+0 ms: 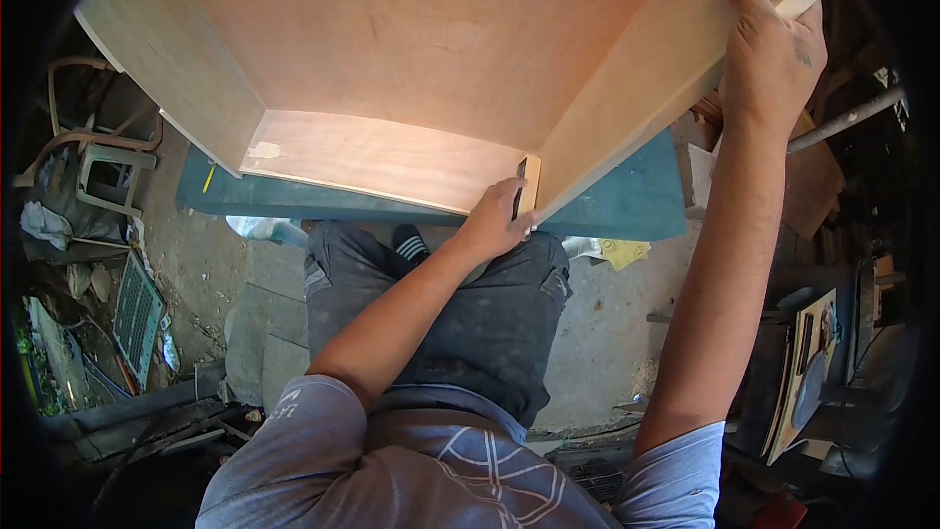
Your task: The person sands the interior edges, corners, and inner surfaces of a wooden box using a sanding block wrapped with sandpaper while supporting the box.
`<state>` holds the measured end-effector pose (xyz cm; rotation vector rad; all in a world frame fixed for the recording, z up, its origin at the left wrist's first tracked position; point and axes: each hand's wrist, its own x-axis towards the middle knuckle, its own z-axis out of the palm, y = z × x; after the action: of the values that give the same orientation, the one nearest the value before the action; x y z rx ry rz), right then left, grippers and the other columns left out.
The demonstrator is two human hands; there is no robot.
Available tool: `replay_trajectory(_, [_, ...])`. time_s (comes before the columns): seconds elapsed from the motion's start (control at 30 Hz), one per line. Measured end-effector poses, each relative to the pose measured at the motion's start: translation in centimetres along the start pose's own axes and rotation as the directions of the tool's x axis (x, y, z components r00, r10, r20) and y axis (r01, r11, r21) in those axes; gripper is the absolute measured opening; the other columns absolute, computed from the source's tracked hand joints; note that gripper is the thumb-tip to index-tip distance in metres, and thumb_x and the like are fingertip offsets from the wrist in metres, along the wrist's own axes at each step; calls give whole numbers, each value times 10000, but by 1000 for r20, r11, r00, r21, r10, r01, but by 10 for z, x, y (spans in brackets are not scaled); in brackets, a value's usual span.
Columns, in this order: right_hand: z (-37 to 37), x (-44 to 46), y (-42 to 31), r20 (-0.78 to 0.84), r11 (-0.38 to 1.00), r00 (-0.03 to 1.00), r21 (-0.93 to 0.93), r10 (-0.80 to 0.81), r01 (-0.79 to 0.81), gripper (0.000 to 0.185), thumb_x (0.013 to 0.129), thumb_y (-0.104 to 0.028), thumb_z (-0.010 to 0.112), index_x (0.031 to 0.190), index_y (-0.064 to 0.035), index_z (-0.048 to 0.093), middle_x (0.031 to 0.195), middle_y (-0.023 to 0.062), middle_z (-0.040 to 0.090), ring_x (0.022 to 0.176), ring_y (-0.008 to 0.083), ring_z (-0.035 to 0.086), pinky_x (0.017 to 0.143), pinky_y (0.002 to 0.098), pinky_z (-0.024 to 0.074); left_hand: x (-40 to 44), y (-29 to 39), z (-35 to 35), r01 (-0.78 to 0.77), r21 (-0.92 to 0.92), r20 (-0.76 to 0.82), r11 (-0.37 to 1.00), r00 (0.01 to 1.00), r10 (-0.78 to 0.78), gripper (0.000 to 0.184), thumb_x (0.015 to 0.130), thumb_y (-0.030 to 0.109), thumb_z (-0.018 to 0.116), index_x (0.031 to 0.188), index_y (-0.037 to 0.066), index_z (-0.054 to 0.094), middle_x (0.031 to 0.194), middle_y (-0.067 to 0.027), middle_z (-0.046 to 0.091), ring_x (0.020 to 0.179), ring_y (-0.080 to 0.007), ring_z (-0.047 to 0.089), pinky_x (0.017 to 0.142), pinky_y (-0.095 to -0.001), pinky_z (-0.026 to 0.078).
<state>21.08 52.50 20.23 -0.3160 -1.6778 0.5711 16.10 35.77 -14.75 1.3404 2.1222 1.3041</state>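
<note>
A large, open plywood box leans over a blue-green bench, its inside facing me. My left hand is at the box's near right inner corner, fingers closed around a small wooden block with a dark face. The block lies against the right side panel, by the near panel; I cannot tell what its dark face is. Up at the far right, my right hand grips the edge of that side panel, thumb on the inner face and fingers wrapped behind, partly hidden.
The blue-green bench stands before my knees, with a yellow pencil-like stick on its left part. On the left are a pale plastic stool and a green crate. Wooden boards and a metal pipe stand at right.
</note>
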Motion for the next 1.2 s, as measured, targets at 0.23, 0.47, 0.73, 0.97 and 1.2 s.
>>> replay_trajectory(0.23, [3, 0, -1, -19, 1000, 1000, -13, 5, -6, 329, 817, -140, 741, 1109, 6, 702, 1021, 93, 739, 925, 188, 677, 901, 307, 500, 55, 7, -18, 284, 112, 49, 952, 956, -290, 783, 933, 243, 743, 1573, 22, 348, 1281, -275, 635, 1145, -445, 646, 974, -480, 538])
replay_trajectory(0.47, [5, -6, -12, 110, 928, 979, 352, -169, 121, 439, 804, 10, 511, 1229, 31, 623, 950, 32, 651, 820, 117, 570, 744, 261, 466, 110, -7, -40, 568, 19, 465, 823, 724, -510, 534, 1026, 249, 652, 1530, 207, 480, 1055, -127, 719, 759, -221, 721, 597, -383, 635])
replay_trajectory(0.73, [4, -7, -13, 67, 929, 972, 313, -227, 195, 417, 838, -21, 515, 1239, 41, 612, 982, 44, 648, 871, 123, 576, 804, 271, 481, 116, -5, -36, 551, 105, 491, 828, 695, -525, 365, 1038, 195, 625, 1400, 174, 583, 1046, -119, 723, 712, -227, 714, 582, -385, 632])
replay_trajectory(0.97, [18, -2, 7, -16, 865, 937, 380, -348, 328, 412, 840, -19, 513, 1238, 39, 604, 994, 40, 645, 894, 133, 579, 828, 282, 486, 113, -7, -33, 568, 68, 472, 820, 706, -528, 274, 1032, 175, 622, 1303, 150, 652, 1023, -106, 721, 736, -216, 704, 595, -392, 634])
replay_trajectory(1.2, [2, -8, -10, 112, 917, 974, 372, -198, 144, 397, 832, -8, 512, 1215, 20, 616, 959, 29, 641, 847, 118, 572, 773, 274, 484, 115, -5, -30, 558, 60, 455, 828, 723, -520, 250, 1024, 172, 630, 1268, 136, 672, 1004, -92, 724, 734, -205, 701, 590, -388, 632])
